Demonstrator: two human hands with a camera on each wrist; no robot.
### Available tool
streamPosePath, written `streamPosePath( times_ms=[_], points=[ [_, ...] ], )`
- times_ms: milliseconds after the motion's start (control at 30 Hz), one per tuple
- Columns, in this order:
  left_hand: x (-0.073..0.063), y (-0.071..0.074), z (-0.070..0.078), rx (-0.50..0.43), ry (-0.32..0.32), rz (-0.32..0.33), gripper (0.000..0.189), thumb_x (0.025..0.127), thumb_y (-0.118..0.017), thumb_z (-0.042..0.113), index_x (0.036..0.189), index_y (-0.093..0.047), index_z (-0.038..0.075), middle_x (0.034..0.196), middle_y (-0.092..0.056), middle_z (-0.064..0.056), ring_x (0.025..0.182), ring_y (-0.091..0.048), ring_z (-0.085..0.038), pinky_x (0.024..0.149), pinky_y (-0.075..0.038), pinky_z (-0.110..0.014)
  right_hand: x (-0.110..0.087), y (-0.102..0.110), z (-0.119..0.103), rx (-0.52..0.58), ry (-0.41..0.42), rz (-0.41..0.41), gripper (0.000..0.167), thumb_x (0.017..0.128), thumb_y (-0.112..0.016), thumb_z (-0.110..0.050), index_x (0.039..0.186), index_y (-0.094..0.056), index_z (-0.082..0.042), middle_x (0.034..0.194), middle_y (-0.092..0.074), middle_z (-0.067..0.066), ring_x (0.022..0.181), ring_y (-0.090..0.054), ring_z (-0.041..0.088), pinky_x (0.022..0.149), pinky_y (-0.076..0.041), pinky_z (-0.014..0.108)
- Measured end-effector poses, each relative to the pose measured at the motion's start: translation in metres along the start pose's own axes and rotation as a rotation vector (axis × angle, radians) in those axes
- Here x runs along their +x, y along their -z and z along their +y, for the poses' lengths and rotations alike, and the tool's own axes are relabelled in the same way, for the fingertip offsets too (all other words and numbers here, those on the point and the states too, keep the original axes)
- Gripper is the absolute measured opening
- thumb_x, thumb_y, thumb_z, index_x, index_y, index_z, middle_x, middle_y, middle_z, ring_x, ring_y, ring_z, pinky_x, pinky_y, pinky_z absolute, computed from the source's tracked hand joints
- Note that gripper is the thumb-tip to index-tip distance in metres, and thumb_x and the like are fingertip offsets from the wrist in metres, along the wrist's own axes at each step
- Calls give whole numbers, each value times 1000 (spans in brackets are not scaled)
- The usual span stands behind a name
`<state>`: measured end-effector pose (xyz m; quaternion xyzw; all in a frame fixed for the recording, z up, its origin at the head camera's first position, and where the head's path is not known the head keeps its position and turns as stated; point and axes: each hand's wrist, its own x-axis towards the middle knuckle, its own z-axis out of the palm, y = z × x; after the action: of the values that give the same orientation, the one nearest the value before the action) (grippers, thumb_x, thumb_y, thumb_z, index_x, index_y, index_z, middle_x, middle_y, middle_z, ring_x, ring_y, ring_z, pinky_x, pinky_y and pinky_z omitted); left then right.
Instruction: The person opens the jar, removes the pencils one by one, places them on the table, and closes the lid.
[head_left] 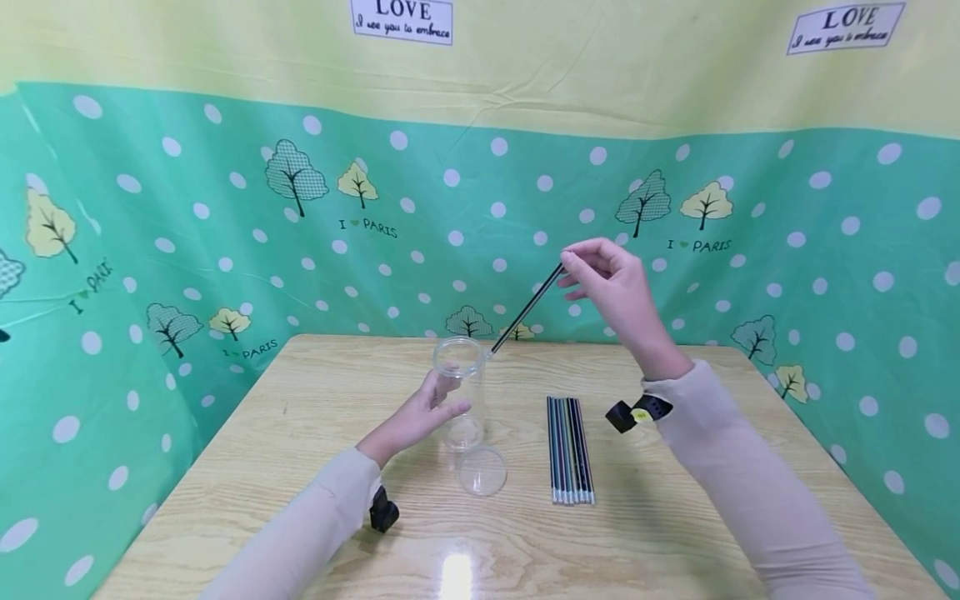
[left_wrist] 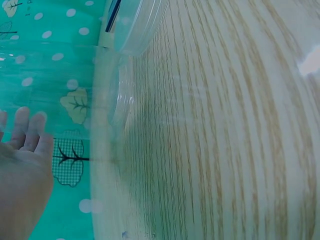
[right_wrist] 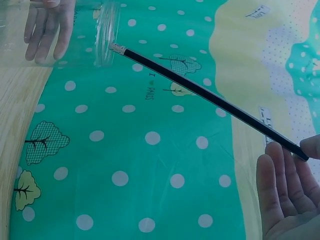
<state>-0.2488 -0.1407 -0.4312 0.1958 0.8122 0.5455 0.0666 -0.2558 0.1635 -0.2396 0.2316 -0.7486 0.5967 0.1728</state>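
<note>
A clear plastic jar (head_left: 474,408) stands upright and open-topped on the table. My left hand (head_left: 420,418) holds its side, with the thumb in front and the fingers behind, seen through the wall in the right wrist view. Raised to the right of the jar, my right hand (head_left: 617,287) pinches one end of a dark pencil (head_left: 528,307) between thumb and fingertips. The pencil slants down to the left, and its silvery end (right_wrist: 118,48) is at the jar's rim (right_wrist: 106,35); whether they touch I cannot tell. The other right-hand fingers (right_wrist: 272,187) are extended.
A round clear lid (head_left: 482,472) lies flat just in front of the jar. Several dark pencils (head_left: 570,450) lie side by side to the right, silvery ends towards me. Behind the wooden table (head_left: 337,375) hangs a green and yellow printed cloth (head_left: 420,208).
</note>
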Motion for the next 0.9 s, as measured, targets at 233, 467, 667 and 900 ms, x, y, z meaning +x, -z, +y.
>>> streamPosePath(
  times_ms=[233,467,667,900],
  points=[
    [-1,1,0,2,2,-6,75,100,-63,35,158,-15,27,156,-33,-20,147,-26,-38,119,-20,-54,-3,5,5,-28,-31,-24,34,98,-66,-34,117,-65,-6,104,-71,10,91,-69,28,75,-60,34],
    [-1,1,0,-9,11,-13,75,100,-63,34,158,-15,26,156,-33,-20,147,-25,-39,119,-19,-54,-7,12,13,-32,-33,-20,37,98,-66,-34,119,-64,-3,104,-70,12,90,-68,29,75,-60,36],
    [-1,0,1,4,23,-5,74,100,-63,35,157,-16,28,156,-34,-18,146,-27,-37,118,-21,-52,-9,19,17,-52,-41,1,40,98,-66,-36,120,-64,-4,104,-70,11,90,-67,28,75,-60,35],
    [-1,0,2,6,31,2,73,100,-63,36,157,-17,30,156,-35,-16,146,-28,-36,119,-22,-51,-12,26,24,-64,-67,5,39,98,-67,-34,120,-63,-3,100,-70,10,83,-69,22,76,-60,34]
  ],
)
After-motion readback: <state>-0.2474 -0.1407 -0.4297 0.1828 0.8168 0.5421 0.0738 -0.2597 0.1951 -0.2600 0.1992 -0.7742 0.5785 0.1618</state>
